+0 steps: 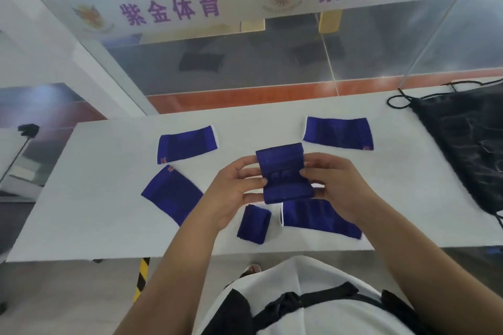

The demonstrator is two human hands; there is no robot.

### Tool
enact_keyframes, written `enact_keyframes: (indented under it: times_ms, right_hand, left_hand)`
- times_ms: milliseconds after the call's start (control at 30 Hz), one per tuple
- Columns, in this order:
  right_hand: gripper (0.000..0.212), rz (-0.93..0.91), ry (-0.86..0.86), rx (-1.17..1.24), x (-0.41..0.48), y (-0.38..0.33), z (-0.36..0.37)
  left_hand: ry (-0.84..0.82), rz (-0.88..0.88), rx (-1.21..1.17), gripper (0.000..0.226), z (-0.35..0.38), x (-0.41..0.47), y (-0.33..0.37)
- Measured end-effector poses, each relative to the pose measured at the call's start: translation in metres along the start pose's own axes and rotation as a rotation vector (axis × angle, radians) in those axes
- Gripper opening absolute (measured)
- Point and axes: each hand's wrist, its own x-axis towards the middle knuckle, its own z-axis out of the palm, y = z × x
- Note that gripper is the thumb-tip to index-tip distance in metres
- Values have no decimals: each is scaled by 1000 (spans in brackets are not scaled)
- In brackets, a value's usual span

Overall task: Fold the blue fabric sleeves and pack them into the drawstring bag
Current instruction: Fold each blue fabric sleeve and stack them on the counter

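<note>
Item in hand: one blue sleeve point(284, 173), folded, raised over the table point(109, 198) centre. My left hand point(236, 187) pinches its 9 o'clock edge, my right hand point(330, 182) its 3 o'clock edge. I should square the edges and press the crease. Folded piece point(253, 223) at 6 o'clock; four flat. Drawstring bag point(468, 144) at 2 o'clock.

We see a white table point(109, 212) bearing four flat blue sleeves point(186, 143) and one folded sleeve point(253, 224). A black drawstring bag point(462, 144) lies at its right end.
</note>
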Motion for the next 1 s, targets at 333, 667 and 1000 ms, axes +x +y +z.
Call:
enact_keyframes:
  times_ms: [333,667,1000]
  right_hand:
    - [10,-85,-238,-17,0,-27,-25]
    - [41,80,-369,-44,16,4,-13]
    - [18,-23,-388,-284,25,-13,19]
  left_hand:
    - [156,175,-34,26,27,-23,17]
    - [343,31,-261,40,47,-33,-27]
    - [165,63,95,43,0,-17,3]
